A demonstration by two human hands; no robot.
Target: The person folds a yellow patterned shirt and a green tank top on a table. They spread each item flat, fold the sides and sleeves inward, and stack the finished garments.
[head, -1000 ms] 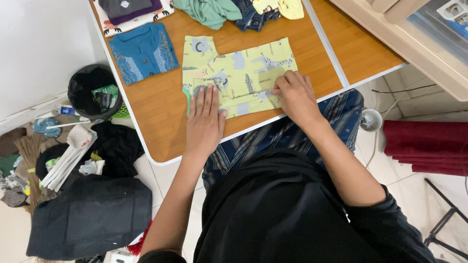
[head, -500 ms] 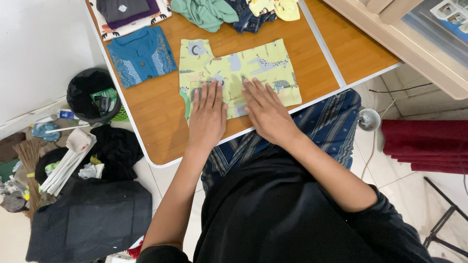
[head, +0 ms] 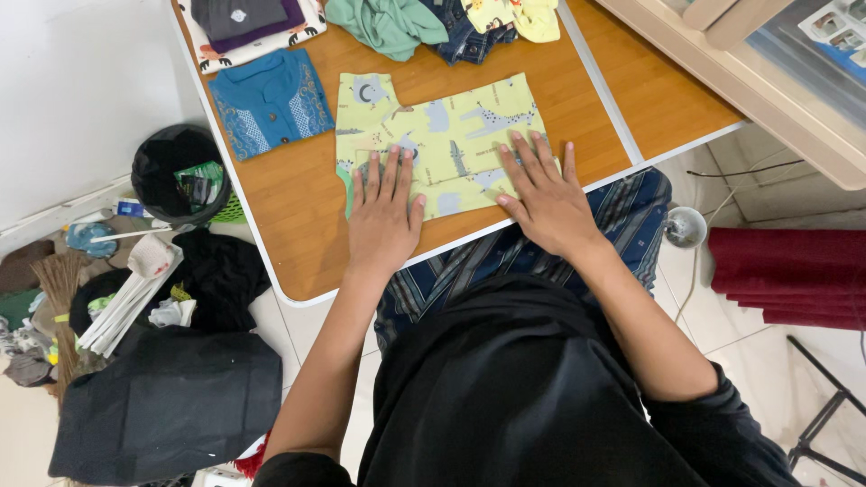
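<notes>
Smoothing step: your left hand (head: 383, 216) and right hand (head: 548, 194) lie flat, fingers spread, gripping nothing, pressing the yellow shirt (head: 442, 135); fold needs a pinched edge.

Bright, even indoor light; soft faint shadows; sharp focus; slight wide-angle stretch at edges.

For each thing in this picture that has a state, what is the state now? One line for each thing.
Yellow printed garment: spread flat on the table, partly folded.
Left hand: open, palm flat on the garment.
Right hand: open, fingers spread, flat on the garment.
Blue shirt: folded, lying flat.
Green cloth: crumpled, unfolded.
Black bin: open, holding rubbish.
</notes>
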